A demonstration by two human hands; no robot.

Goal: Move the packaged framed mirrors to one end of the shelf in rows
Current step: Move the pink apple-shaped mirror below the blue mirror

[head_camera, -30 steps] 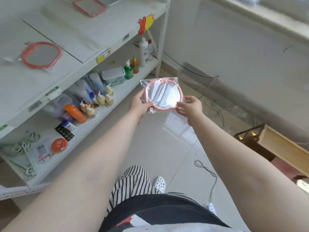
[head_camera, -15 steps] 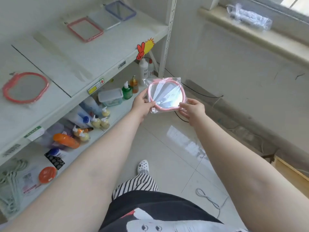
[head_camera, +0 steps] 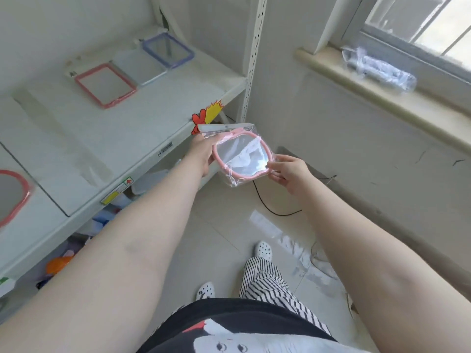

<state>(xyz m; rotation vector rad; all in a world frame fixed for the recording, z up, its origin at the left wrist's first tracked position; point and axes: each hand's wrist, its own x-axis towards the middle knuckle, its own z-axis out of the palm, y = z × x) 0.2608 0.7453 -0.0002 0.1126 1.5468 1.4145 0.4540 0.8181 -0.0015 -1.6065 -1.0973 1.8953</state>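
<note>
Both hands, left [head_camera: 204, 154] and right [head_camera: 289, 174], pinch the bagged mirror [head_camera: 242, 156] off the shelf's [head_camera: 142, 128] front edge, over floor. Risk: slick bag slips; mirror drops.

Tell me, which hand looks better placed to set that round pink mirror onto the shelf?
Probably the left hand: it grips the round pink mirror on the side nearest the shelf. The right hand pinches the far edge.
</note>
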